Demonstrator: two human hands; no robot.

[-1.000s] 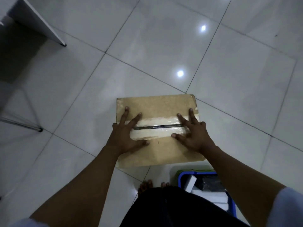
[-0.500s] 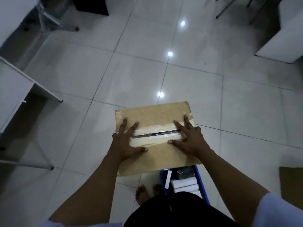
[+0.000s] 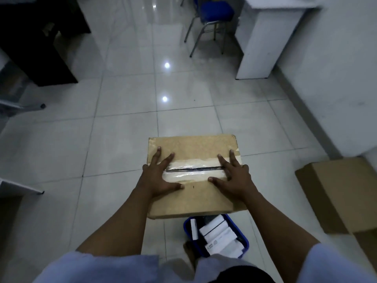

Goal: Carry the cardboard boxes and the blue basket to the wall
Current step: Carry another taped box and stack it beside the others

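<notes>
A taped cardboard box (image 3: 193, 148) sits just ahead of me, its near edge over the blue basket (image 3: 243, 240), which holds white packets and stands on the floor by my foot. My left hand (image 3: 158, 176) and my right hand (image 3: 234, 178) both lie flat on the box's top with fingers spread, on either side of the tape seam. Neither hand wraps an edge. A second cardboard box (image 3: 342, 193) lies on the floor at the right, close to the white wall (image 3: 336, 68).
A white cabinet (image 3: 263, 41) stands against the wall at the back right, with a blue chair (image 3: 216, 9) beside it. A dark desk (image 3: 36, 48) fills the back left. A white table corner (image 3: 20, 186) juts in at the left. Glossy tiled floor lies ahead.
The view has swung round: the wall, the cabinet, the chair and the second box have come into sight on the right. Both hands stay flat on the box, with the basket still below.
</notes>
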